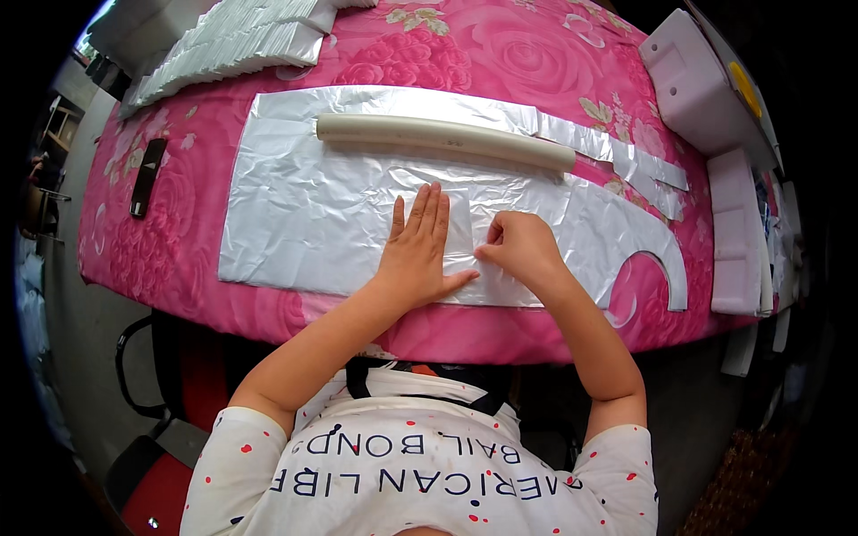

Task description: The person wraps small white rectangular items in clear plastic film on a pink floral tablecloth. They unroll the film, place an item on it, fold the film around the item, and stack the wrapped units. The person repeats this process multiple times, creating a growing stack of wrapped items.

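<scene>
A silvery-white plastic carrier bag (304, 223) lies spread out and wrinkled on the table, its strap-like handles at the right end. Palm down, my left hand (416, 246) rests flat on the middle of it with the fingers stretched and the thumb out to the right. Just right of that thumb, my right hand (523, 248) is closed in a pinch, low against the film beside a straight, faint edge; what lies between its fingertips is too small to make out. Beyond both hands a cream-coloured pipe (447, 137) lies lengthwise across the bag.
A pink floral cloth (527, 54) covers the table. Folded white plastic bags (241, 49) are stacked at the far left. Near the left edge lies a narrow black object (147, 179). Pale foam boxes (684, 80) stand along the right side. Red-and-black chairs (161, 482) are at lower left.
</scene>
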A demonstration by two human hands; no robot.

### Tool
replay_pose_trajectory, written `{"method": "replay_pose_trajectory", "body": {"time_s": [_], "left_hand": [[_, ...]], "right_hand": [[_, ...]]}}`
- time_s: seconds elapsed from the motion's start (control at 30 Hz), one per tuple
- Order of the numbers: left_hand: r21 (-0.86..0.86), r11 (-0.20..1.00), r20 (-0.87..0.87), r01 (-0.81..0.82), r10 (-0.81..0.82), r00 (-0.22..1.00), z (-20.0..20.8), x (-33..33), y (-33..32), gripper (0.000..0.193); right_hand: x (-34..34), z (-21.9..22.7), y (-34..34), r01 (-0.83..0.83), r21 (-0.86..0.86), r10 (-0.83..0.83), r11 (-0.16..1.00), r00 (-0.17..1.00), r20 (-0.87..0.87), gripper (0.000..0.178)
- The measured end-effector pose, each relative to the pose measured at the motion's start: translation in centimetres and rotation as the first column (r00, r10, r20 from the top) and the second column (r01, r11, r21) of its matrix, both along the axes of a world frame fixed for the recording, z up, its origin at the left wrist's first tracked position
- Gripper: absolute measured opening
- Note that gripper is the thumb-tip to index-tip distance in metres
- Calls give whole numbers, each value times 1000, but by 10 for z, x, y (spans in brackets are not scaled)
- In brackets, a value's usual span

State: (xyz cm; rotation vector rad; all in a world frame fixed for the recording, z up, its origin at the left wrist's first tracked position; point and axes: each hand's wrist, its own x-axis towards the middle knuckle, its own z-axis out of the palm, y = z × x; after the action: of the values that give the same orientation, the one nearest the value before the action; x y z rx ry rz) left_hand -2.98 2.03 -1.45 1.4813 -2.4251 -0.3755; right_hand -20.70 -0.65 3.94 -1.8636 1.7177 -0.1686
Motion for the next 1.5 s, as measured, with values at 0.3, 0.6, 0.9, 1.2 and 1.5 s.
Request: {"method": "replay_pose_trajectory", "body": {"time_s": [0.3, 0.6, 0.9, 1.2, 1.5], "left_hand": [[435, 900, -701, 20, 325, 635, 23, 80, 69, 50], [977, 167, -169, 130, 986, 8, 32, 135, 161, 24], [849, 507, -422, -146, 819, 390, 24, 142, 151, 4], [378, 868, -413, -321, 469, 781, 68, 133, 98, 36], [409, 893, -451, -186, 375, 810, 60, 122, 91, 39]], "right_hand": [[38, -21, -15, -355, -690, 414, 631, 906, -87, 40], [157, -53, 60, -390, -435, 488, 812, 862, 138, 60], [171, -15, 83, -615, -438, 746, 656, 618, 248, 41], [94, 11, -54, -500, -375, 623, 780, 676, 394, 10], [-31, -55, -279, 404, -95, -300, 910, 798, 523, 39]]}}
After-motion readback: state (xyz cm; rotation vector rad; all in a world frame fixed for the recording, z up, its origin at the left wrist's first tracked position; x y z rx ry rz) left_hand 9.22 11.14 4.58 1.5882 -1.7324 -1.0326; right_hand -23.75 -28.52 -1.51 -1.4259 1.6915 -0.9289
